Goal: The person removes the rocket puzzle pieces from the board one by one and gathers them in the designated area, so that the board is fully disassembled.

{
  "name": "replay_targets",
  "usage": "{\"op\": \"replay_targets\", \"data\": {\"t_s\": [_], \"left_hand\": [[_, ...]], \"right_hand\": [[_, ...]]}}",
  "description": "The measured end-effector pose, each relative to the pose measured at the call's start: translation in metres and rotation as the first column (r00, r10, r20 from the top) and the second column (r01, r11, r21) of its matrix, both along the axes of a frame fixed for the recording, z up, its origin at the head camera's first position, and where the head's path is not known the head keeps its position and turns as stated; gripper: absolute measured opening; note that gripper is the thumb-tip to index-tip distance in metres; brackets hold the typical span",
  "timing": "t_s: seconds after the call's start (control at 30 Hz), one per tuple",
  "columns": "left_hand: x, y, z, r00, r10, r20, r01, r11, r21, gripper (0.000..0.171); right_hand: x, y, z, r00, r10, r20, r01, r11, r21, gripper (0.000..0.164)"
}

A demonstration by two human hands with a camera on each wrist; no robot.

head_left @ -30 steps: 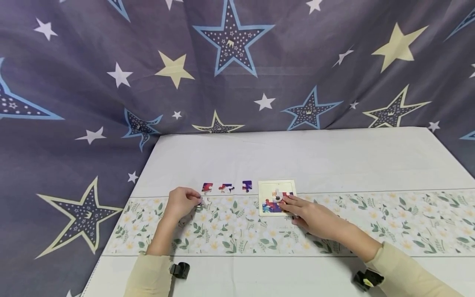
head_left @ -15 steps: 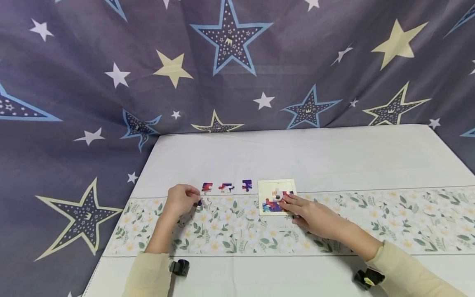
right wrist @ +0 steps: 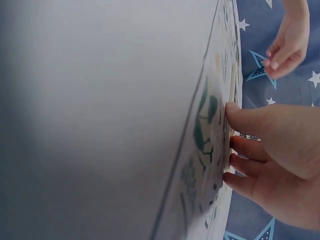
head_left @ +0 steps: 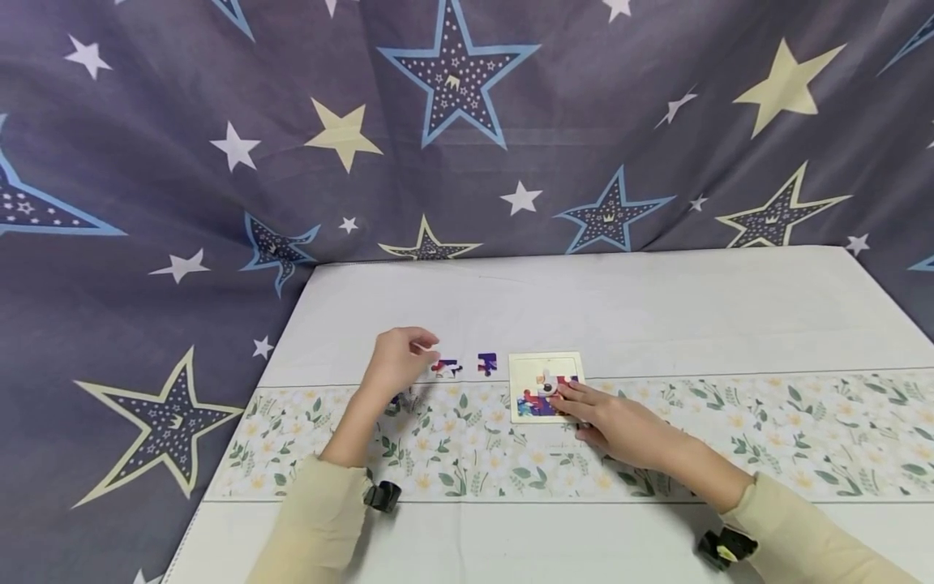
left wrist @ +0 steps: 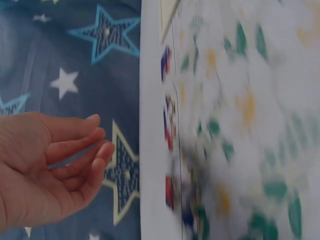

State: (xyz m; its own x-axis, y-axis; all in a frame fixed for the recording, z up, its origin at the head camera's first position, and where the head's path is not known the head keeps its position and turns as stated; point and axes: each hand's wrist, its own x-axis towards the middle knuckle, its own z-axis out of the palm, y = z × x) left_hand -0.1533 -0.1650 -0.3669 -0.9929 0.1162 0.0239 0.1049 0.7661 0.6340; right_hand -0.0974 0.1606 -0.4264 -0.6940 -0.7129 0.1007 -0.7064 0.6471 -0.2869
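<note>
- Fingers of the left hand point(head_left: 397, 358) are released and gently bent, with a gap between thumb and forefinger; the hand is raised above the table point(head_left: 620, 316), its back toward the head view.
- Left forearm point(head_left: 356, 434) slants up and rightward from the near edge, with a beige sleeve point(head_left: 317, 507) and a black device point(head_left: 383, 496) at the wrist.
- Just beside the left fingertips lies a red, white and purple piece point(head_left: 447, 369); a mostly purple piece point(head_left: 487, 363) lies farther right, near the puzzle tray point(head_left: 527, 371).
- A red piece point(left wrist: 170, 192) shows in the left wrist view, blurred; a dark piece point(head_left: 395, 401) is partly hidden by the left wrist.
- Right hand point(head_left: 620, 426) lies low, fingers extended and ungripped, tips resting over the tray's lower right; the thumb sits near that corner.
- Right forearm point(head_left: 708, 474) comes in from the lower right, slanting up and leftward.
- Joined pieces point(head_left: 536, 405) fill the tray's lower part and some of its right side, partly under the right fingertips.
</note>
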Motion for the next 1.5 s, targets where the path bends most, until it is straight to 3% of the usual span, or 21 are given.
{"op": "replay_targets", "data": {"t_s": [0.17,0.4,0.6,0.77,1.0,1.5], "left_hand": [[-0.007,0.030,-0.002,0.998,-0.068,0.006,0.067,0.997,0.045,0.026],[-0.013,0.064,-0.013,0.982,-0.179,0.061,0.175,0.982,0.073,0.026],[-0.010,0.088,-0.026,0.963,-0.231,0.136,0.223,0.973,0.065,0.024],[-0.007,0.103,-0.034,0.953,-0.259,0.158,0.255,0.966,0.041,0.022],[-0.002,0.115,-0.041,0.946,-0.282,0.162,0.281,0.959,0.027,0.021],[0.003,0.119,-0.039,0.943,-0.291,0.160,0.288,0.957,0.038,0.016]], "right_hand": [[0.000,0.000,0.000,1.000,0.002,0.001,-0.002,1.000,0.003,0.051],[0.000,-0.001,0.000,1.000,-0.008,0.016,0.007,1.000,0.021,0.050],[0.000,-0.001,0.002,1.000,-0.012,0.028,0.011,1.000,0.021,0.051],[0.000,-0.001,0.002,1.000,-0.003,0.025,0.002,1.000,0.019,0.053],[0.000,-0.001,0.002,1.000,-0.006,0.013,0.006,1.000,0.024,0.053],[0.001,-0.002,0.002,1.000,0.000,0.006,0.000,1.000,0.018,0.052]]}}
